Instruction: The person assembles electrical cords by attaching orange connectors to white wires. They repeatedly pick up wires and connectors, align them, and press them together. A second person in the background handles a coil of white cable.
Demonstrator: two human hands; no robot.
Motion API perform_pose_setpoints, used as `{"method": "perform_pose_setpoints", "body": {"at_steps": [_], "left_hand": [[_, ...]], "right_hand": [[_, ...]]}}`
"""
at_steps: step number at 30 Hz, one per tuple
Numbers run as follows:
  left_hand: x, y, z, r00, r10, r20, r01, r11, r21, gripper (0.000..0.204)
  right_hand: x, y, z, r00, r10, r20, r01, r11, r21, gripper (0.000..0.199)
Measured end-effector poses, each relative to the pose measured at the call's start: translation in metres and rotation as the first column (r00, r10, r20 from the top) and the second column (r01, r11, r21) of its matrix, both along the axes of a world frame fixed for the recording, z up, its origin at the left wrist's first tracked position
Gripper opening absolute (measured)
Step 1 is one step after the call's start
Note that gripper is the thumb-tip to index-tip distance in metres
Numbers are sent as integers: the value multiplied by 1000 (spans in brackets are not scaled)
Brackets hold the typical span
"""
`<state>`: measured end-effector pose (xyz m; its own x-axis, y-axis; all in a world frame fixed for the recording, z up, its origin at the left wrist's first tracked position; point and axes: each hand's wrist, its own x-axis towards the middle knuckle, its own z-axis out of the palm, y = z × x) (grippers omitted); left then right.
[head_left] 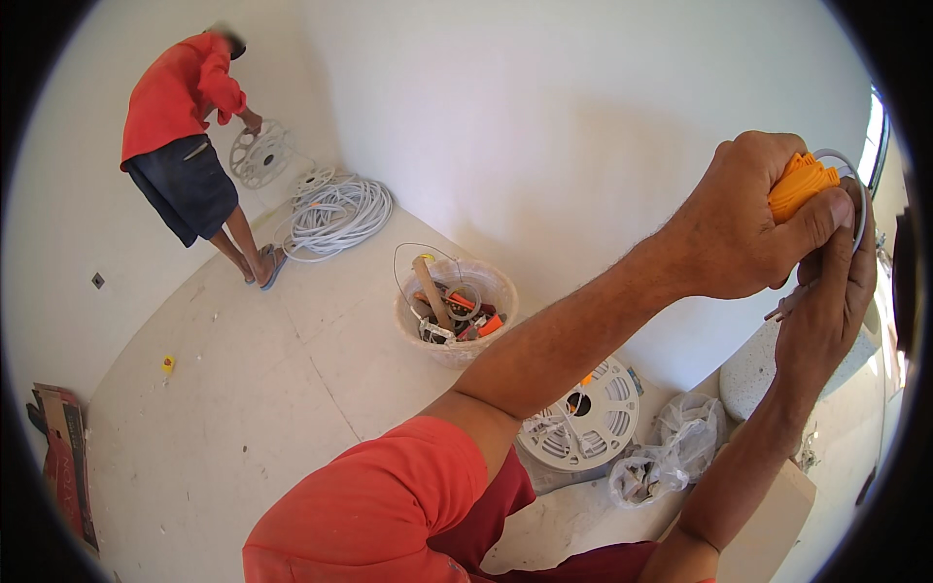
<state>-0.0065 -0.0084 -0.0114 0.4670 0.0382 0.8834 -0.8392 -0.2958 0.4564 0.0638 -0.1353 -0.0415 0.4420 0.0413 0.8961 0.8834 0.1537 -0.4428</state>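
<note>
Up high, left hand [743,219] clenched around orange tool [799,185], right hand [826,291] fingers grasping white cable [859,209].

Counted: two hands, two reels, one bucket, one coil

Two raised hands, left hand [743,228] and right hand [826,306], share one orange conduit piece [801,185]; two white cable reels [581,416] [260,153] (one beside a second person [190,146]), one coil of white cable [335,216], one tool-filled bucket [457,311], two clear plastic bags [671,452], one flat red carton [63,457].
</note>
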Motion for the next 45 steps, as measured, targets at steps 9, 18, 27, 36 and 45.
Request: {"method": "perform_pose_setpoints", "body": {"at_steps": [9, 18, 27, 36, 45], "left_hand": [[2, 4, 3, 1000, -3, -6, 3, 1000, -3, 39], [2, 6, 5, 1000, 11, -5, -11, 1000, 8, 40], [-3, 3, 9, 999, -1, -53, -2, 998, -64, 37], [-4, 1, 9, 998, -5, -65, 1, 998, -67, 37], [-2, 1, 8, 999, -3, -38, 1, 998, -57, 38]], "right_hand": [[4, 4, 3, 1000, 10, -17, -9, 1000, 6, 53], [5, 6, 4, 1000, 18, -20, -17, 1000, 21, 53], [6, 5, 5, 999, 25, -36, -25, 1000, -9, 53], [6, 5, 5, 1000, 15, -6, -15, 1000, 18, 53], [8, 5, 3, 1000, 6, -8, -6, 1000, 12, 55]]}}
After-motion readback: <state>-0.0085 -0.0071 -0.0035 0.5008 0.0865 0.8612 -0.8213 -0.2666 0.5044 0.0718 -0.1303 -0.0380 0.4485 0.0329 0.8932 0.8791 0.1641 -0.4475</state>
